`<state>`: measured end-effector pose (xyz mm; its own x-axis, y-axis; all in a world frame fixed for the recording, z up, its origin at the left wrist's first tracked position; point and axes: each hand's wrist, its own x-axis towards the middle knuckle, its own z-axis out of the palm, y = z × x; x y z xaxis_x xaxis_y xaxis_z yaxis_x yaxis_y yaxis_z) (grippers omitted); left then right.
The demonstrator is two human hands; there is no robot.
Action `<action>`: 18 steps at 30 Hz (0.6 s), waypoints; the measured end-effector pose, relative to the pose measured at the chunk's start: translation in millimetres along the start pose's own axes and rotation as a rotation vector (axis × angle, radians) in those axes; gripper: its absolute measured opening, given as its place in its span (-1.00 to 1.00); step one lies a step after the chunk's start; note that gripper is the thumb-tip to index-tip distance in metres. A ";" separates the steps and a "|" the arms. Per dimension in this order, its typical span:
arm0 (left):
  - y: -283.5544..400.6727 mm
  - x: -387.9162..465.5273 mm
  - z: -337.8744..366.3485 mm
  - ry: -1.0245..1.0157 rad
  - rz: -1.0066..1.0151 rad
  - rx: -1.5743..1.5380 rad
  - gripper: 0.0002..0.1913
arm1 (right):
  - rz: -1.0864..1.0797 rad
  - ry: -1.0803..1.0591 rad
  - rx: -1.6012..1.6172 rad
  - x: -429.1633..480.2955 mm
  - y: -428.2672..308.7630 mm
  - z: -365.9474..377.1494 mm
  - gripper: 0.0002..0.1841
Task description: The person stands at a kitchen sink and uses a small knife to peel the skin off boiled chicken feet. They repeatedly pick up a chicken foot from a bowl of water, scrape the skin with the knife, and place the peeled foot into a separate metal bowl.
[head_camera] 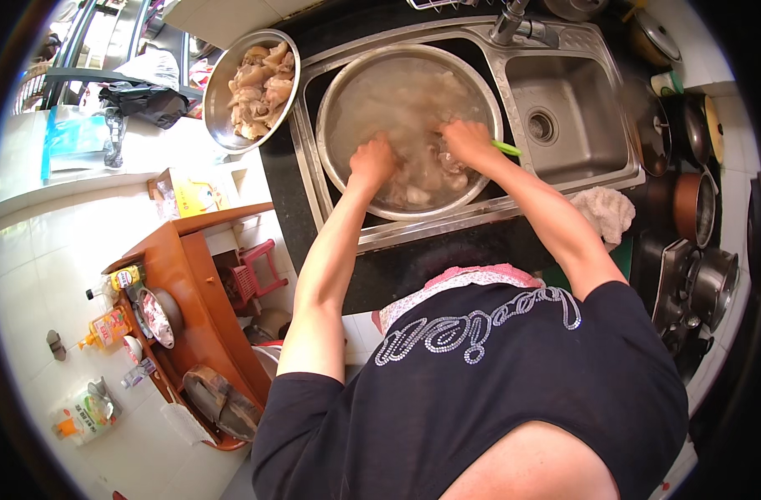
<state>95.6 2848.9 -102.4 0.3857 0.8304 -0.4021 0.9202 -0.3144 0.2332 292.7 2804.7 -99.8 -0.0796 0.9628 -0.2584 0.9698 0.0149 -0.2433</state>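
Observation:
A large round stainless steel basin [324,119] sits in the left bowl of the double sink, filled with cloudy water. Pale and reddish meat pieces [452,165] lie partly under the surface. My left hand [374,159] dips into the water at the basin's left side, its fingertips hidden, so what it touches cannot be told. On the right, my right hand [469,144] is curled at the water beside the meat. A bright green handle [507,148] sticks out from the heel of that hand over the basin's rim; the tool's other end is hidden.
A steel bowl [208,119] of pale meat chunks [262,90] stands left of the sink. The right sink bowl [565,112] has a drain, with the faucet [512,25] behind it. A cloth [605,212] lies on the front right edge. Pots [715,290] line the right side.

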 end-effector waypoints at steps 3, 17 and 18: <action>-5.4 -10.3 -32.8 0.346 0.063 -0.059 -0.74 | 0.104 0.206 0.310 -12.3 4.6 -10.2 -0.85; -16.1 18.7 -64.9 0.960 0.323 -0.118 -0.80 | 0.460 0.279 1.011 -57.7 34.2 -16.8 -0.74; 8.0 13.7 -36.3 0.635 0.312 -0.252 -0.80 | 0.473 0.280 1.023 -58.7 33.8 -15.7 -0.74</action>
<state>105.8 2874.4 -73.9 0.4429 0.8495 0.2865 0.7014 -0.5274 0.4795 333.8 2752.9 -78.1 0.4184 0.8419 -0.3408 0.2401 -0.4644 -0.8525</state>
